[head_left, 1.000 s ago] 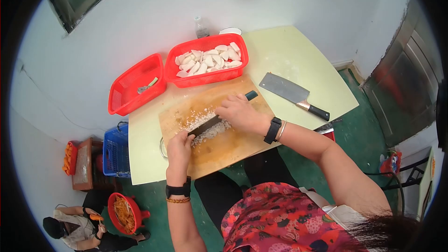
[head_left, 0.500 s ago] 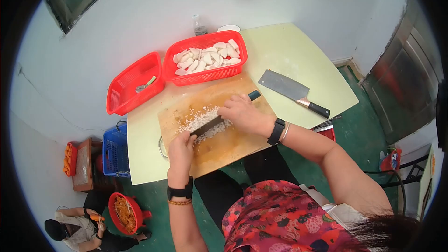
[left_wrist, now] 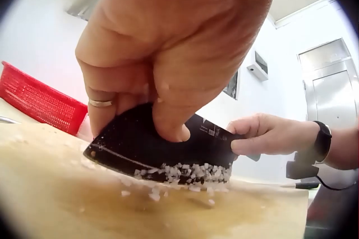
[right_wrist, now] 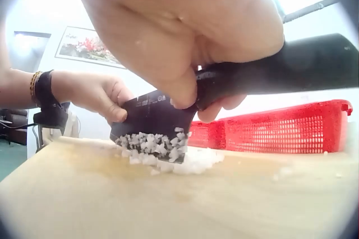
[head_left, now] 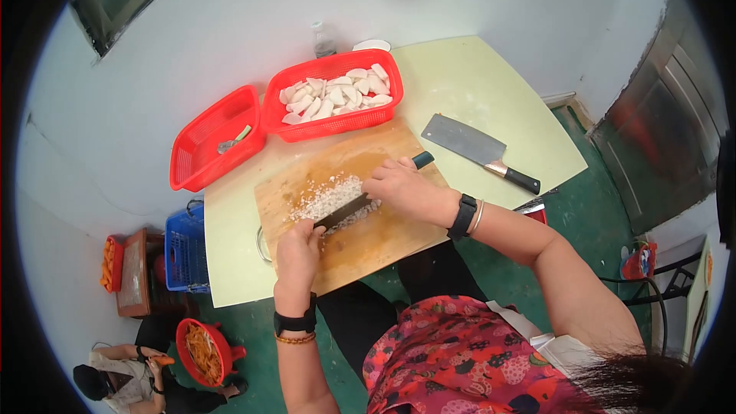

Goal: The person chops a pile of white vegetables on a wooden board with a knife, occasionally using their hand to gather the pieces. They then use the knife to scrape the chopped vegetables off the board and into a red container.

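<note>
A dark-bladed knife [head_left: 343, 211] stands edge down on the wooden cutting board [head_left: 356, 253], across finely chopped white bits [head_left: 326, 198]. My left hand [head_left: 297, 254] pinches the blade's tip end between thumb and fingers; the left wrist view shows this hand [left_wrist: 168, 42] from close up. At the handle end, my right hand [head_left: 406, 190] grips the knife where blade and handle meet, and the dark handle [right_wrist: 280, 68] sticks out past it in the right wrist view. White bits [right_wrist: 151, 145] cling to the side of the blade.
A red basket of white slices [head_left: 337, 130] and a red basket with a small green piece [head_left: 201, 176] stand behind the board. A cleaver [head_left: 464, 140] lies on the table [head_left: 506, 84] to the right. Someone sits at lower left beside a red basin [head_left: 224, 353].
The knife has shifted slightly toward me over the chopped bits, both hands still on it. More white bits show on its far side. The head view has moved a little.
</note>
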The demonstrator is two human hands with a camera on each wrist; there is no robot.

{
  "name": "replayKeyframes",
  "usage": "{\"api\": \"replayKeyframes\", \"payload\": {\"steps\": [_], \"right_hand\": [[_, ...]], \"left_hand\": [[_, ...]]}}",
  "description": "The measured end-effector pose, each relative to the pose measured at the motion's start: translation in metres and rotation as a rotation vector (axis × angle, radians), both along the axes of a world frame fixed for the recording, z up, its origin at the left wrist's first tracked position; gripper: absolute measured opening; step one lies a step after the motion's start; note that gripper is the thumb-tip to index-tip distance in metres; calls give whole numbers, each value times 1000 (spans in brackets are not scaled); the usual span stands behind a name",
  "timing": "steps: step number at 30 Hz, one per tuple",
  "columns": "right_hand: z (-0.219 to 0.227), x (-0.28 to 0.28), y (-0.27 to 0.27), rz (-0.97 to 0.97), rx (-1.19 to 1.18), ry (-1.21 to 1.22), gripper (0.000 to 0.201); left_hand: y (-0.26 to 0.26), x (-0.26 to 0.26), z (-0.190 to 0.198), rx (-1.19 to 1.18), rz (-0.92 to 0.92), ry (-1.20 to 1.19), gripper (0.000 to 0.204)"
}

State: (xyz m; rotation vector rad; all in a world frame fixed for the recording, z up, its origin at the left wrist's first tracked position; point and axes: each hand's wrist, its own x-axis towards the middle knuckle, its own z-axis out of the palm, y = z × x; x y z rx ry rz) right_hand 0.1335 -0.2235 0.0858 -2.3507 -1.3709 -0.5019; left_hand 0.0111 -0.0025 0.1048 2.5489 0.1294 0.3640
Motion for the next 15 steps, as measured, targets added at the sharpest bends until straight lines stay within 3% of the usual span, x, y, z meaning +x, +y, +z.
{"api": "replayKeyframes", "payload": {"steps": [15], "right_hand": [[2, 10, 8, 20, 14, -10, 13]], "left_hand": [[7, 8, 0, 32, 16, 5, 21]]}}
